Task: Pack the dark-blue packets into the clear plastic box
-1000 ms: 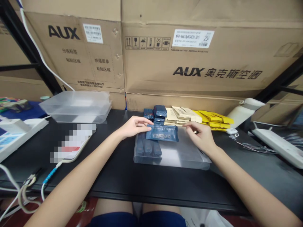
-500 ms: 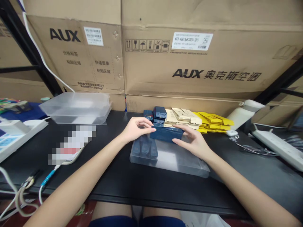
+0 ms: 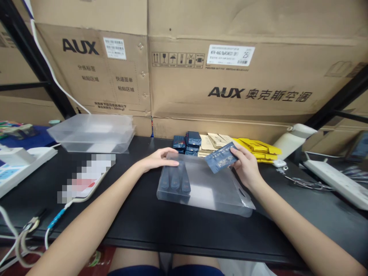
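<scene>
A dark blue packet (image 3: 220,158) with pale print is pinched in my right hand (image 3: 245,165), tilted above the right part of a clear plastic box (image 3: 207,197). Inside the box, at its left side, several dark blue packets (image 3: 175,180) stand in a row. My left hand (image 3: 162,159) rests at the box's back left corner, thumb and fingers around its rim. Behind the box are stacks of dark blue packets (image 3: 193,140), beige packets (image 3: 214,142) and yellow packets (image 3: 258,147).
Nested clear boxes (image 3: 92,132) sit at the back left. A phone (image 3: 89,178) on a cable lies left, near a power strip (image 3: 25,165). A white bottle (image 3: 296,140) and another power strip (image 3: 339,180) are at the right. Cardboard boxes (image 3: 178,84) stand behind.
The blue packet, held between both hands before, is now in my right hand only, turned and moved to the right. My left hand has let go of it and moved left onto the box's rim.
</scene>
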Available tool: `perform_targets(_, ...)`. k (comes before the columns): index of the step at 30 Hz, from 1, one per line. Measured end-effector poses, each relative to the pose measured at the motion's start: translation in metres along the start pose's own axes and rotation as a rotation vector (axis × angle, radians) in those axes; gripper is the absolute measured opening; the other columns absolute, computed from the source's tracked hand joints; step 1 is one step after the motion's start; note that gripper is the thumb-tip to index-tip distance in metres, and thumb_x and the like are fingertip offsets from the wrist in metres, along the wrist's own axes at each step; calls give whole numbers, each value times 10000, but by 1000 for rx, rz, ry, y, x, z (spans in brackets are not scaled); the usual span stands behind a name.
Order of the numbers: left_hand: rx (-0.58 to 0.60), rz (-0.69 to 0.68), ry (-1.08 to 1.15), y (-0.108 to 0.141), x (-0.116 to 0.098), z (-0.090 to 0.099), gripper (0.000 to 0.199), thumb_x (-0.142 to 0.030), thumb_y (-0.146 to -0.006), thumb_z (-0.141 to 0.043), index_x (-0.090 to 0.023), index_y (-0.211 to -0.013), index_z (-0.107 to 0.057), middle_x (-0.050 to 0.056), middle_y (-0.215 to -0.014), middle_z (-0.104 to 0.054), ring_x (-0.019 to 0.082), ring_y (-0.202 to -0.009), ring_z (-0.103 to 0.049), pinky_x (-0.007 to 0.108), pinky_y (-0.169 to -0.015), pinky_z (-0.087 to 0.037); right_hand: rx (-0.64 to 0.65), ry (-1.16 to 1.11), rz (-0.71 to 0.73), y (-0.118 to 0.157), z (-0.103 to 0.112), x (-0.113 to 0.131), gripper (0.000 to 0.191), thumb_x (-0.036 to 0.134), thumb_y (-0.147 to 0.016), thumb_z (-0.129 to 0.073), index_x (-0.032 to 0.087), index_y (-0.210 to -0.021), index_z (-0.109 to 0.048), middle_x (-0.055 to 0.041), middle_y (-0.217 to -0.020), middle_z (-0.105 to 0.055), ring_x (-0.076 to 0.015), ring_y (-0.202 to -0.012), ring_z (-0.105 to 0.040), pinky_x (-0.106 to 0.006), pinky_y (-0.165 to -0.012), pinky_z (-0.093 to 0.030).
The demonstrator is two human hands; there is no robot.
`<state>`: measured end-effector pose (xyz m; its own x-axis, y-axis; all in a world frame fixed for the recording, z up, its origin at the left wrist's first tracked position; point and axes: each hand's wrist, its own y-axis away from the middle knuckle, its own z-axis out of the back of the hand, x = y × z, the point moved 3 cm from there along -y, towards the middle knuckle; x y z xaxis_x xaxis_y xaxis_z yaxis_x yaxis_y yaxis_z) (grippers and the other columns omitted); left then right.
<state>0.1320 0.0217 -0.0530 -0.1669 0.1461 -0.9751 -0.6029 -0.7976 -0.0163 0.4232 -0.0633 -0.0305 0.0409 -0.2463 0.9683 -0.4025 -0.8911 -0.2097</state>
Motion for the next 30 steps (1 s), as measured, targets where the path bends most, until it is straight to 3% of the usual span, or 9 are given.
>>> perform_targets(4, 84, 1, 1, 1, 1, -1, 554, -304, -610, -843, -180, -1112, -646, 91, -1192, -654, 220, -1124, -591, 367, -997, -419, 6, 82, 63, -1, 2, 1, 243, 399, -687, -718, 222, -837, -645, -2, -777, -672, -152, -607, -623, -251, -490, -532)
perform_targets(9, 90, -11, 43, -2, 4, 3, 528, -273, -597, -852, -163, -1074, -654, 89, -1113, -677, 206, -1082, -609, 374, -1002, -419, 10, 56, 60, -2, 2, -1, 247, 386, -663, -744, 219, -825, -662, -11, -794, -687, -170, -665, -649, -278, -565, -568)
perform_targets(21, 118, 7, 71, 0, 1, 6, 499, -266, -606, -842, -172, -1061, -659, 87, -1133, -666, 204, -1091, -596, 360, -967, -437, 11, 30, -13, -2, 1, 0, 243, 348, -615, -761, 215, -788, -655, 11, -727, -650, -148, -584, -599, -256, -463, -515)
perform_targets(30, 92, 62, 179, 1, 0, 10, 449, -227, -593, -832, -168, -1010, -677, 64, -1054, -684, 168, -929, -640, 331, -884, -475, 32, 81, 11, -2, 0, 1, 196, 369, -660, -705, 235, -752, -595, 16, -691, -598, -136, -565, -556, -233, -453, -506)
